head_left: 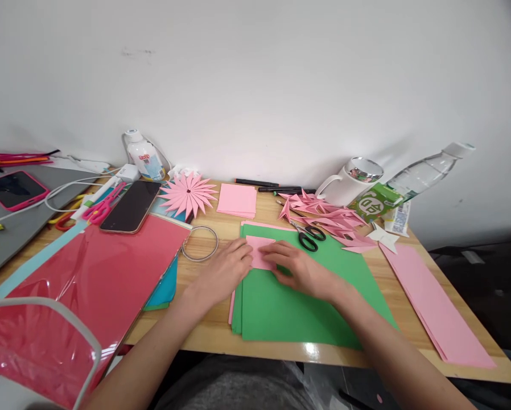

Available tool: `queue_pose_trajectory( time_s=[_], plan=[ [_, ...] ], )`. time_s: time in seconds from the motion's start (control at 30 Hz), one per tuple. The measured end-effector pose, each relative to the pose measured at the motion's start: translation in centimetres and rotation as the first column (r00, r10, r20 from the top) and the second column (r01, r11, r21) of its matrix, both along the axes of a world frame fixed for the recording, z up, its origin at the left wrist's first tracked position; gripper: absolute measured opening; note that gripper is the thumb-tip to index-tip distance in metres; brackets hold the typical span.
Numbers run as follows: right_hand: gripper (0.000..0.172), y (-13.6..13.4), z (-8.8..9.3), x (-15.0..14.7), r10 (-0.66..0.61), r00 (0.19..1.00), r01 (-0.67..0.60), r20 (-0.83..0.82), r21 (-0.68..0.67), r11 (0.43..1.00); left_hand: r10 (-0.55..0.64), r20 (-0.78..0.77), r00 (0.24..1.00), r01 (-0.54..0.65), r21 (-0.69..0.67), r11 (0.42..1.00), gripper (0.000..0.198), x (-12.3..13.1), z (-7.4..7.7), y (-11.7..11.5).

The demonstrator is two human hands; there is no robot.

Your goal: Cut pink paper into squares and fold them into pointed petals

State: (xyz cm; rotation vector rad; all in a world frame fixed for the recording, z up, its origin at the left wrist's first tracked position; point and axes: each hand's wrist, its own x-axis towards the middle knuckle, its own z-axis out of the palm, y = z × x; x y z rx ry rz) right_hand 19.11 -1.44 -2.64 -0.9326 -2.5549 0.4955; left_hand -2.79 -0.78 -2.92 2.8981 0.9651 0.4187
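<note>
A small pink paper square [262, 254] lies on the green paper sheets [306, 313] in front of me. My left hand [232, 263] is closed at its left edge, fingertips pressing on the paper. From the other side my right hand [296, 266] reaches over it, fingers stretched out and resting on the right part, thumb apart below them. The fingers partly cover the square. Black-handled scissors [310, 237] lie just beyond my right hand. Behind the square is a stack of pink squares [237, 200], with a pink folded-paper rosette [188, 192] to its left.
Folded pink paper pieces [324, 216] lie in front of a white mug [345, 182], a green box [373, 202] and a tilted bottle [426, 171]. Pink strips [439, 307] lie right. Left are a red sheet [97, 279], a phone [131, 208] and pink scissors [104, 206].
</note>
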Motion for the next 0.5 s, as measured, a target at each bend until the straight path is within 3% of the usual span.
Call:
queue_pose_trajectory(
  time_s=[0.1,0.33,0.5],
  plan=[
    [0.036,-0.4,-0.1,0.1,0.011,0.998,-0.015,0.055,0.071,0.997,-0.002,-0.057,0.998,0.002,0.003,1.000,0.016,0.7,0.5,-1.0],
    [0.032,-0.3,-0.1,0.1,0.018,1.000,-0.020,0.022,0.078,0.997,0.040,-0.321,0.946,0.054,0.279,0.959,0.022,2.6,0.2,-2.7],
    [0.030,0.0,0.4,0.3,0.035,0.999,-0.036,0.041,0.027,0.999,0.080,-0.283,0.956,0.011,0.306,0.952,0.020,2.8,-0.3,-2.8]
  ],
)
